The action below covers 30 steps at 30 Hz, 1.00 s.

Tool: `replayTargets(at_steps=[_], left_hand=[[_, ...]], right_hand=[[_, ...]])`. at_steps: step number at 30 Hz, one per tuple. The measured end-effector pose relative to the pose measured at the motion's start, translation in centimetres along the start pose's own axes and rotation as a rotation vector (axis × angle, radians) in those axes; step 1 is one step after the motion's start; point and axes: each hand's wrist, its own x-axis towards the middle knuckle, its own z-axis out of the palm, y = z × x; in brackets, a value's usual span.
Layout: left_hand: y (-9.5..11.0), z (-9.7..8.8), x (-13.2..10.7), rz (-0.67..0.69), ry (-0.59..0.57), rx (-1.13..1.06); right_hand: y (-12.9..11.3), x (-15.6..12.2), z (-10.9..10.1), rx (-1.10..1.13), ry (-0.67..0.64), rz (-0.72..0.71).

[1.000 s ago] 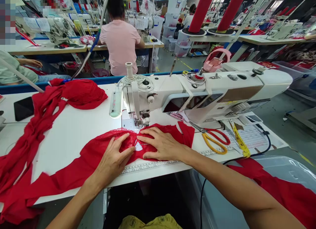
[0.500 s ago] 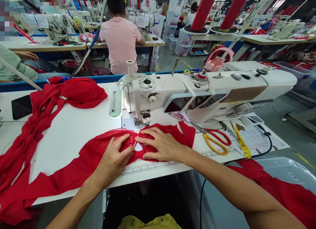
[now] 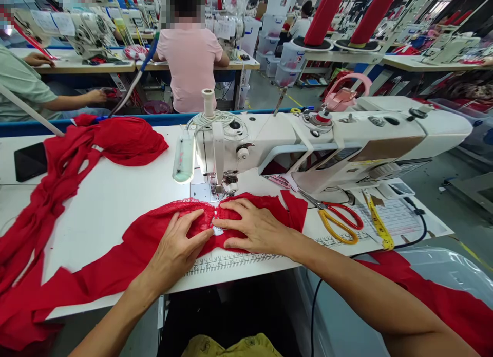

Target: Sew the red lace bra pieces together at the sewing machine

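Note:
Red fabric with a lace edge (image 3: 154, 228) lies across the front of the sewing table, just before the needle and presser foot (image 3: 217, 190) of a white sewing machine (image 3: 265, 133). My left hand (image 3: 185, 239) rests on its left part, fingers spread and pressing it flat. On the right part lies my right hand (image 3: 254, 226), fingers also spread, index finger near the small gap between the two lace-edged pieces. White shows through that gap. Under the fingertips the cloth is partly hidden.
Orange-and-red-handled scissors (image 3: 339, 223) and a yellow tape measure (image 3: 379, 223) lie at the right. A bundle of red cloth (image 3: 127, 141) and a black phone (image 3: 31, 162) are at the left. A plastic bin (image 3: 442, 264) stands right of the table. Other people sit beyond.
My hands stay almost in place; the white gap between the pieces looks smaller and my right fingers sit slightly lower. At the far left, a co-worker's arm has reached forward.

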Motion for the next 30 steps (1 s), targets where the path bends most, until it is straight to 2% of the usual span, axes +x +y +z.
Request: replayTargets(at_steps=[19, 25, 30], left_hand=[[0.1, 0.0, -0.1, -0.025, 0.008, 0.018], [-0.4, -0.9, 0.9, 0.133, -0.030, 0.007], [-0.9, -0.9, 0.6, 0.123, -0.029, 0.007]], right_hand=[[0.1, 0.0, 0.1, 0.028, 0.000, 0.003], [0.2, -0.1, 0.0, 0.024, -0.005, -0.010], [0.4, 0.0, 0.2, 0.016, 0.022, -0.022]])
